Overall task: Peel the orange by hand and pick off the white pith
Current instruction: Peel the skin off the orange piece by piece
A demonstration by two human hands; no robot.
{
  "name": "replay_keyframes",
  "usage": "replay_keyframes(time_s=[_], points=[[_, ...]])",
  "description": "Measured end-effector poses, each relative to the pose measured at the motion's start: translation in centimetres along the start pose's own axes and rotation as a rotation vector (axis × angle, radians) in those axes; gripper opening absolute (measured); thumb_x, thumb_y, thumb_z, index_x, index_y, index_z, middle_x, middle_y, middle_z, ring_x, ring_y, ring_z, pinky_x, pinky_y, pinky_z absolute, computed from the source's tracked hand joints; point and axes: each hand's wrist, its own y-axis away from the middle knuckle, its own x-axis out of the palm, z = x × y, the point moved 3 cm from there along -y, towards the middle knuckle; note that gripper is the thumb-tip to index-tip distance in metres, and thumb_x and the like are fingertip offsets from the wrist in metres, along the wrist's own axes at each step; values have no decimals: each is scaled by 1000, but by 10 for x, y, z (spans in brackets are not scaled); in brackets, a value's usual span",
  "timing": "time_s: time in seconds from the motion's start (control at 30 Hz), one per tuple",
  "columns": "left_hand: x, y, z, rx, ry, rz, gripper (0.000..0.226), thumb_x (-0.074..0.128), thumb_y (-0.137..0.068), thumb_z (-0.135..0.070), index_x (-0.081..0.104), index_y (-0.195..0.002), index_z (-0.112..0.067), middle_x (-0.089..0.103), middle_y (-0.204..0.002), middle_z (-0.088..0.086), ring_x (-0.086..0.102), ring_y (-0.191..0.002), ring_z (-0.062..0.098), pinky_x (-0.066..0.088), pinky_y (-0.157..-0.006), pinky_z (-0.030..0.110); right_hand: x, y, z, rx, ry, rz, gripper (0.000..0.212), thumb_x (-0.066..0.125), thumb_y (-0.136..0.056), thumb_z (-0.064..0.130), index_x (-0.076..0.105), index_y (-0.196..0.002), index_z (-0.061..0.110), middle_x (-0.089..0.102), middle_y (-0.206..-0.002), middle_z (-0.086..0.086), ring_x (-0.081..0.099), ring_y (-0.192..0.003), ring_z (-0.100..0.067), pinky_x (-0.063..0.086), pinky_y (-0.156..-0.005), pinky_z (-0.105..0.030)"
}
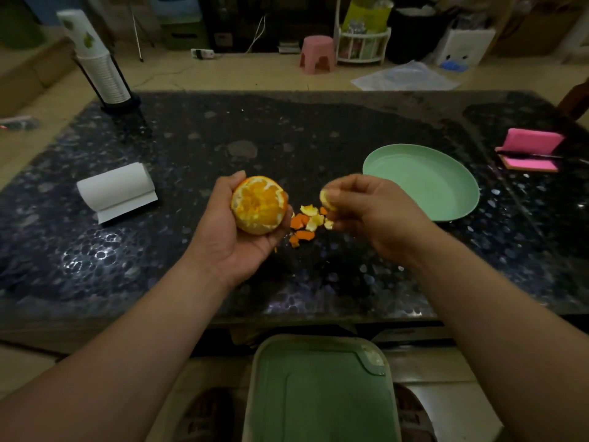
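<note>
A partly peeled orange (258, 205) sits in my left hand (232, 231), whose fingers curl around it above the dark speckled table (191, 266). Its top shows bare flesh with white pith, and skin still covers the lower part. To its right, my right hand (366, 212) pinches a small piece of peel (325, 199) between thumb and fingers. Several torn peel scraps (306, 223) lie on the table between and just below the two hands.
A green plate (424, 183) lies right of my right hand. A paper towel roll (116, 189) rests at the left, a cup dispenser (102, 68) at the back left, a pink phone stand (530, 149) far right. A green-lidded bin (322, 390) stands below the table's near edge.
</note>
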Motion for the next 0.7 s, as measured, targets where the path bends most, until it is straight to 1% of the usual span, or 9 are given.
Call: replay_keyframes(time_s=[0.07, 0.1, 0.17, 0.23, 0.33, 0.47, 0.53, 0.63, 0.7], points=[[0, -1, 5, -2, -18, -12, 45, 67, -95, -43, 63, -121, -8, 67, -115, 21, 68, -99, 31, 62, -74, 40, 2, -7, -13, -101, 444, -101, 11, 72, -100, 15, 79, -102, 23, 78, -89, 6, 71, -80, -8, 60, -70, -27], [0, -2, 8, -2, -32, -16, 43, 67, -95, -42, 63, -120, -8, 66, -116, 21, 67, -101, 32, 63, -76, 40, 6, -10, -18, -140, 574, -111, 13, 72, -100, 17, 81, -105, 25, 78, -92, 9, 71, -81, -5, 61, -75, -28], [0, -3, 11, 4, -54, -18, 39, 67, -95, -40, 63, -119, -9, 65, -117, 20, 67, -103, 33, 62, -83, 42, 13, -14, -23, -164, 682, -98, 20, 71, -99, 20, 81, -114, 28, 78, -101, 12, 71, -89, -2, 60, -87, -30], [0, -3, 12, 15, -68, -12, 33, 66, -96, -37, 65, -112, -9, 68, -111, 19, 70, -97, 32, 62, -87, 43, 16, -10, -16, -173, 696, -85, 23, 70, -100, 25, 79, -120, 29, 78, -108, 13, 70, -97, -1, 59, -91, -30], [-2, -3, 10, 39, -112, -8, 26, 64, -97, -35, 64, -110, -12, 67, -106, 15, 71, -91, 27, 62, -85, 43, 21, 7, -1, -234, 585, -47, 14, 71, -101, 33, 80, -110, 29, 78, -97, 14, 71, -89, 1, 59, -82, -27], [0, -5, 7, 38, -149, 31, 22, 66, -92, -35, 66, -97, -13, 65, -97, 12, 66, -90, 25, 51, -103, 49, 28, 24, 7, -253, 537, 18, 14, 71, -99, 42, 80, -105, 32, 78, -92, 14, 73, -88, -3, 64, -84, -38], [3, -2, 8, 43, -160, 40, 30, 69, -86, -34, 66, -105, -11, 65, -100, 13, 66, -92, 26, 51, -102, 47, 27, 24, 7, -248, 531, 15, 16, 72, -99, 43, 80, -106, 32, 79, -92, 13, 75, -88, -4, 64, -85, -43], [6, 4, 9, 34, -185, 76, 46, 69, -83, -34, 61, -122, -12, 59, -116, 17, 61, -105, 29, 47, -109, 48, 27, 26, 9, -247, 536, 28, 17, 71, -101, 38, 81, -111, 30, 80, -90, 12, 75, -84, -5, 64, -85, -43], [9, 10, 8, 37, -282, 76, 39, 65, -89, -39, 64, -119, -13, 63, -115, 15, 65, -97, 26, 53, -97, 44, 28, 30, 10, -266, 524, 31, 17, 70, -102, 35, 82, -112, 27, 80, -90, 11, 76, -85, -5, 64, -85, -43]])
